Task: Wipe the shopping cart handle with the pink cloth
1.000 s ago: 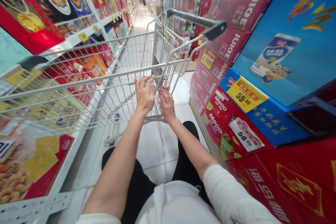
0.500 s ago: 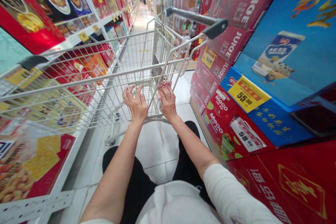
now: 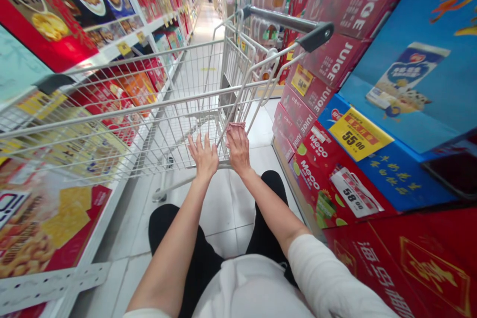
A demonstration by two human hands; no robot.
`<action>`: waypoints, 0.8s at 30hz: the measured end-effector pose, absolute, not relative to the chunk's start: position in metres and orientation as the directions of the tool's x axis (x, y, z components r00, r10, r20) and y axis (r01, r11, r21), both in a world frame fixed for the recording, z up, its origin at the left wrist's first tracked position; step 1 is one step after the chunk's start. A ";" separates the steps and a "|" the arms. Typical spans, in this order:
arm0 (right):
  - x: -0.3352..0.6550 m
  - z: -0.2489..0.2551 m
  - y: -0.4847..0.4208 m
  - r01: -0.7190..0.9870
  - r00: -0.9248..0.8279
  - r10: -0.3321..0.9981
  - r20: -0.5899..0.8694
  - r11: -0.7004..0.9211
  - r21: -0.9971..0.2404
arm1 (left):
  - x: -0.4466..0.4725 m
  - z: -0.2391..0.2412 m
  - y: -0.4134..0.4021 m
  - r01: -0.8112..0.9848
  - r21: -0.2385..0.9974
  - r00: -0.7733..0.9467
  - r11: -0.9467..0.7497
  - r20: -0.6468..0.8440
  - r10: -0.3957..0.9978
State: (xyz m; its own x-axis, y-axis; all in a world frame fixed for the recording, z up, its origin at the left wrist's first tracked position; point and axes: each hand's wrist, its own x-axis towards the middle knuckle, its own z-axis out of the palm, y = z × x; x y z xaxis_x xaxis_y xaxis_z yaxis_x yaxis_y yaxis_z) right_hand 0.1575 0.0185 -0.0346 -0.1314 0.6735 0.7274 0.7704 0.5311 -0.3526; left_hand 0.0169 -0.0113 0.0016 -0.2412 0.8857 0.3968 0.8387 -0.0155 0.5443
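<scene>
A wire shopping cart (image 3: 149,109) stands in the aisle straight ahead, its dark handle (image 3: 294,27) up at the right. My left hand (image 3: 204,155) rests with spread fingers against the cart's lower wire side. My right hand (image 3: 238,146) is beside it, pressing a small pink cloth (image 3: 235,127) against a slanted cart bar, fingers closed on the cloth. My black trousers and white top fill the bottom of the view.
Shelves of red and blue snack boxes (image 3: 55,20) run along the left. Stacked red juice cartons (image 3: 335,25), blue cartons and yellow price tags (image 3: 354,134) line the right. White floor tiles (image 3: 223,208) lie below; the aisle runs far ahead.
My left hand slid down from the upper cart rail to the lower wire side and spread out. My right hand stayed on the cloth at the bar. The view shifted slightly.
</scene>
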 end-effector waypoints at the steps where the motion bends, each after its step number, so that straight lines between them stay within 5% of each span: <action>1: 0.156 -0.045 0.014 0.763 -0.145 0.682 0.717 0.538 -0.357 | 0.017 0.002 -0.011 0.837 0.547 -0.240 -0.013 0.388 0.890; 11: 0.160 -0.041 0.015 0.741 -0.060 0.652 0.756 0.536 -0.403 | 0.035 0.009 -0.024 0.812 0.564 -0.216 -0.147 0.525 0.823; 24: 0.145 -0.126 -0.007 0.728 -0.230 0.783 0.577 0.532 -0.432 | 0.014 0.019 -0.014 0.818 0.563 -0.124 -0.114 0.366 0.922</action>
